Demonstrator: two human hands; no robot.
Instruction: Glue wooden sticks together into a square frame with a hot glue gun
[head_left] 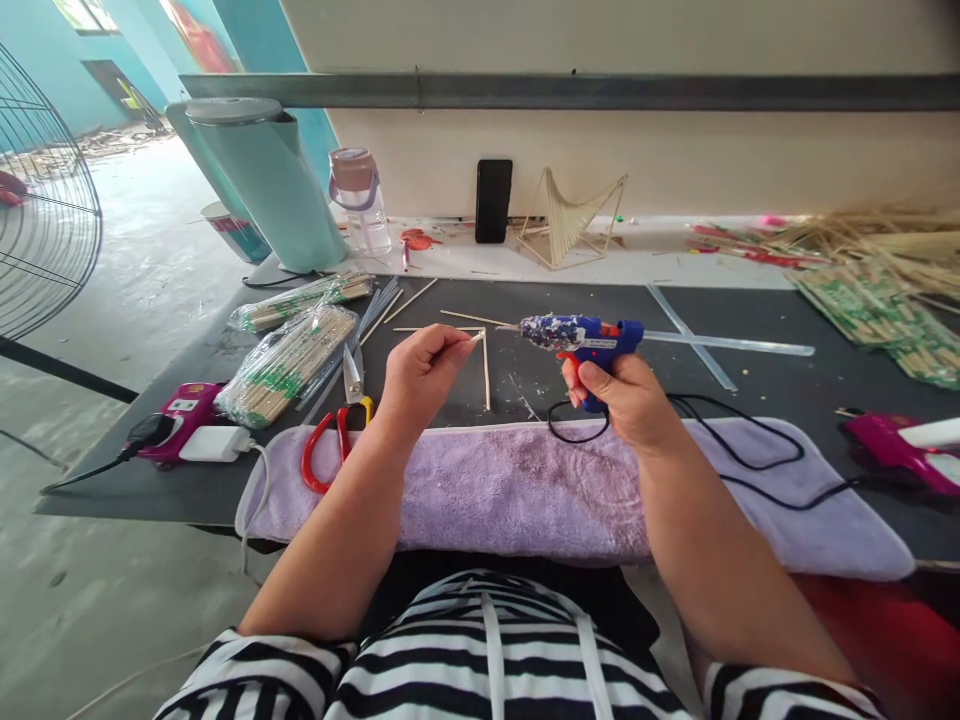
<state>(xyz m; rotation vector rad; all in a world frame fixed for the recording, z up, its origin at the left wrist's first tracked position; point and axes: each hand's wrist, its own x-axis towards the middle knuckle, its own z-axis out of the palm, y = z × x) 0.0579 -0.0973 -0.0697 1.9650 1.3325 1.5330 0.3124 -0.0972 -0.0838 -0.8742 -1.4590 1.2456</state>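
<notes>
My right hand (pixel 626 395) grips a blue hot glue gun (pixel 581 333), fingers at its red trigger. White residue covers the front of the gun, and a clear glue stick (pixel 750 344) sticks out of its back. The nozzle points left, close to the corner of two thin wooden sticks (pixel 486 378) meeting at about a right angle. At that corner my left hand (pixel 424 375) is closed in a pinch on the sticks. Red-handled scissors (pixel 346 400) lie beside my left forearm, partly hidden by it.
A lilac towel (pixel 517 490) lies along the front edge. Bagged sticks (pixel 289 365) and a magenta power strip (pixel 180 420) are left; another strip (pixel 892 445) is right. At the back stand a jug (pixel 255 180), bottle (pixel 364 210), phone (pixel 493 200) and stick model (pixel 574 225).
</notes>
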